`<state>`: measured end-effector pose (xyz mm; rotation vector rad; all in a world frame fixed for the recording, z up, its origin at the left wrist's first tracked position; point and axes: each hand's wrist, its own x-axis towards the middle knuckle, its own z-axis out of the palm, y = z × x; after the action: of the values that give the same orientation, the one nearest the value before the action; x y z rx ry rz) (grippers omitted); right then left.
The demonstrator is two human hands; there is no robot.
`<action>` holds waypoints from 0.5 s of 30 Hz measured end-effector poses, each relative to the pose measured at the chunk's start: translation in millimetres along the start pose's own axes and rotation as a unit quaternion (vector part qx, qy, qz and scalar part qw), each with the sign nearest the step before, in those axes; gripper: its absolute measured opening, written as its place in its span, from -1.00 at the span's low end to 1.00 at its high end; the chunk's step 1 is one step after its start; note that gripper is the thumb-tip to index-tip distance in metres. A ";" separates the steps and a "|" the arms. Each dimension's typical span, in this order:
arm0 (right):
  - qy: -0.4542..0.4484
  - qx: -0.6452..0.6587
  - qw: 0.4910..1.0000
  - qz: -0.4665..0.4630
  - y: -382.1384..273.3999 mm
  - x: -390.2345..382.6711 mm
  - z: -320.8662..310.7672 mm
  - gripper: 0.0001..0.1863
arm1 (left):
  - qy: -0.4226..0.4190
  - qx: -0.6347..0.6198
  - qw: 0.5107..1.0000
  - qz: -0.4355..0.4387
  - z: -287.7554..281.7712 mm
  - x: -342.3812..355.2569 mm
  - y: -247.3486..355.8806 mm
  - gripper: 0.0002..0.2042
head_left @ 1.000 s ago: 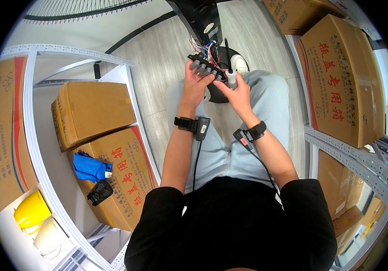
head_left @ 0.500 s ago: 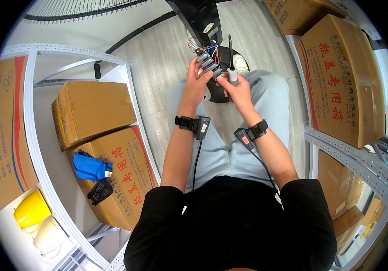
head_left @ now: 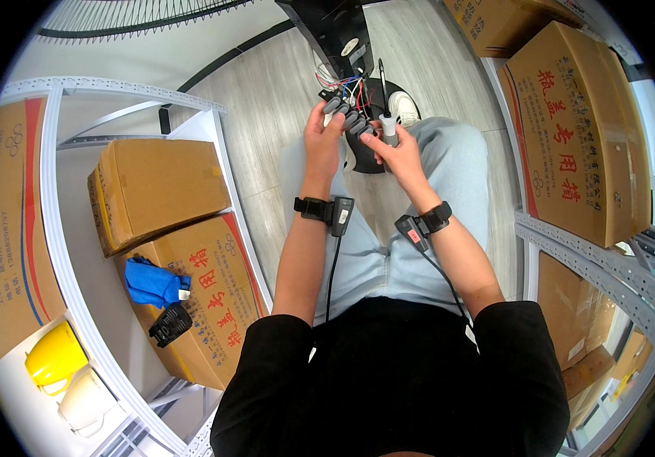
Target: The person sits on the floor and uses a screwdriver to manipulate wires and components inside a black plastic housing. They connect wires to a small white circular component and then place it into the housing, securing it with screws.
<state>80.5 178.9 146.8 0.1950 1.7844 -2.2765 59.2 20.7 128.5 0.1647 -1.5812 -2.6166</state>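
Observation:
My left hand (head_left: 322, 139) grips a dark push-button switch block (head_left: 345, 116) with several grey keys; coloured wires (head_left: 342, 82) run from it up to a black fan base (head_left: 336, 30). My right hand (head_left: 397, 149) holds a screwdriver (head_left: 385, 103) by its grey handle, shaft pointing up and away, while its fingers also touch the right end of the switch block. Both hands are raised above my knees in light blue trousers. Each wrist wears a black band with a small device and cable.
White metal shelving (head_left: 57, 228) on my left holds cardboard boxes (head_left: 156, 186), a blue cloth (head_left: 153, 283), a small black object (head_left: 169, 325) and yellow and cream jugs (head_left: 54, 358). More cardboard boxes (head_left: 571, 129) stand on racks to my right. Wood-look floor lies ahead.
Both hands have lifted the switch block a little farther away from me, and the screwdriver has turned from lying across my fingers to standing upright in my right hand.

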 end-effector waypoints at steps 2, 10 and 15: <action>-0.001 -0.006 1.000 0.000 -0.6 -1.1 0.2 -0.63 | -0.005 0.001 1.000 0.003 -3.1 -0.3 1.2 -0.58; 0.007 -0.004 1.000 -0.016 -1.3 -1.5 1.0 -0.58 | -0.022 -0.053 0.998 -0.004 1.2 -4.5 5.3 -0.66; 0.008 -0.029 0.999 -0.022 0.3 -1.2 0.9 -0.54 | -0.039 -0.090 0.995 -0.003 -0.6 -4.3 4.9 -0.67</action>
<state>81.8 178.1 147.1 0.1653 1.8789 -2.2545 63.6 18.4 132.8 0.0565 -1.3578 -2.7835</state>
